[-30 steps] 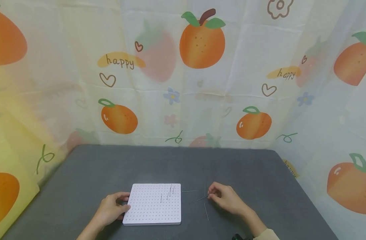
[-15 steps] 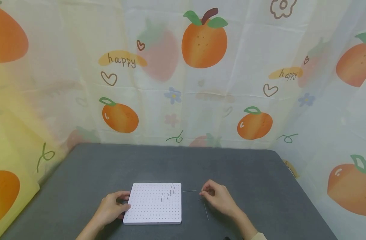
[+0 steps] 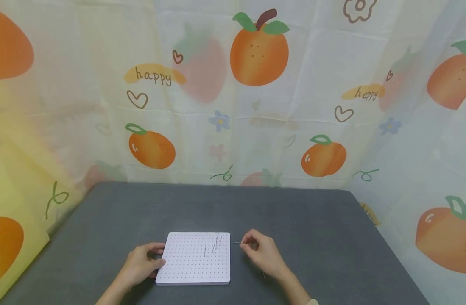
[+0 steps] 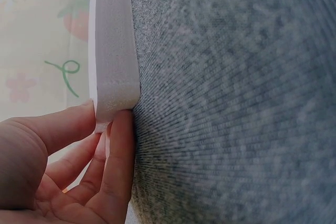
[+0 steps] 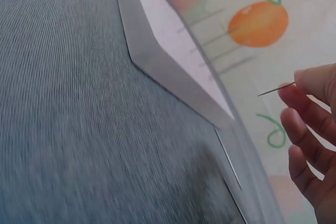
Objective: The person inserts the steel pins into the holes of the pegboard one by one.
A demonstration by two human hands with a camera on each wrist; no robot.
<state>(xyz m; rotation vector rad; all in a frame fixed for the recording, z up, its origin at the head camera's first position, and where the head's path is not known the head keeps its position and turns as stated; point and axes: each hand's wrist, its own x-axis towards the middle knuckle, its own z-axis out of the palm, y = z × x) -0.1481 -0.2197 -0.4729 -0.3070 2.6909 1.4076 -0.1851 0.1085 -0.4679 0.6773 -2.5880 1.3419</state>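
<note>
A white board (image 3: 191, 264) with rows of small holes lies on the grey table, several thin needles (image 3: 205, 251) standing upright in its upper right part. My left hand (image 3: 139, 264) grips the board's left edge, thumb on top; in the left wrist view the fingers (image 4: 118, 156) are against its side. Right of the board, my right hand (image 3: 264, 254) pinches a needle between thumb and forefinger, its thin shaft (image 5: 275, 89) sticking out in the right wrist view. Another needle (image 3: 235, 242) lies by the board's right edge, partly hidden behind the fingertips in the head view.
The grey table (image 3: 332, 237) extends around the board. A further needle (image 3: 263, 274) shows just below my right hand, mostly covered. Behind the table hangs a curtain (image 3: 255, 140) printed with oranges.
My right hand has moved left toward the board, and a needle is lifted in its fingers. The left hand keeps its grip on the board.
</note>
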